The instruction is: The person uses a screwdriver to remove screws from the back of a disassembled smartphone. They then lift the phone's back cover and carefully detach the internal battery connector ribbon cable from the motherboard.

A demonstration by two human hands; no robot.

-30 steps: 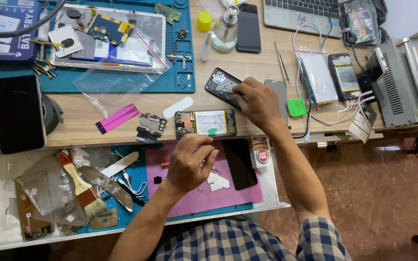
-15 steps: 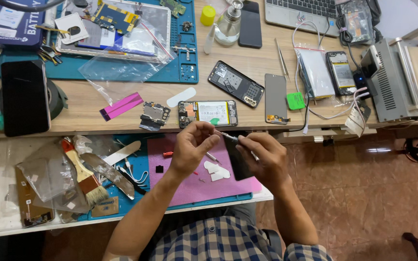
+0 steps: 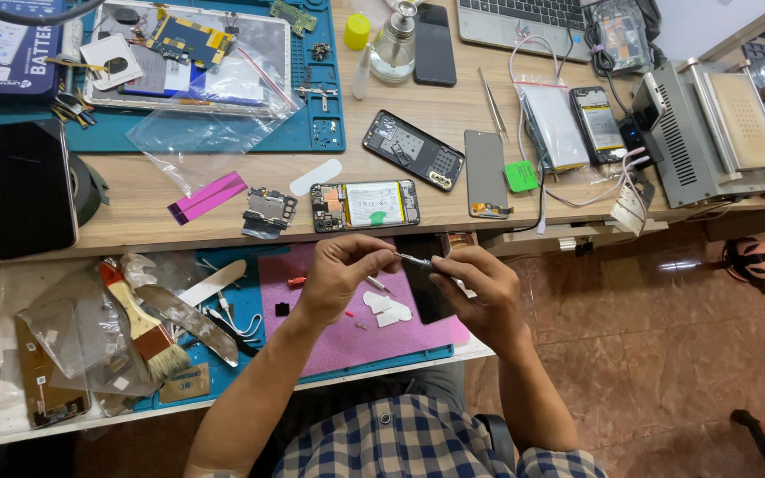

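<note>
L hand (image 3: 340,270) pinches screwdriver (image 3: 418,261) tip end; R hand (image 3: 480,292) grips its handle over pink mat (image 3: 347,341); keep tool level, fingers close, avoid dropping bits nr opened phone (image 3: 366,204)

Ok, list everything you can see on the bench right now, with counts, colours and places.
small metal tool: 1, silver, held between both hands
opened phone: 1, battery showing, bench edge above the hands
phone back cover: 1, black, upper middle of bench
dark screen panel: 1, right of the cover
pink mat: 1, on the lower tray
brush: 1, red and wooden handle, lower left
large dark phone: 1, black, far left
yellow cap: 1, top middle
grey machine: 1, far right
laptop: 1, top edge
left hand: pinching the tool
right hand: gripping the tool's other end
</note>
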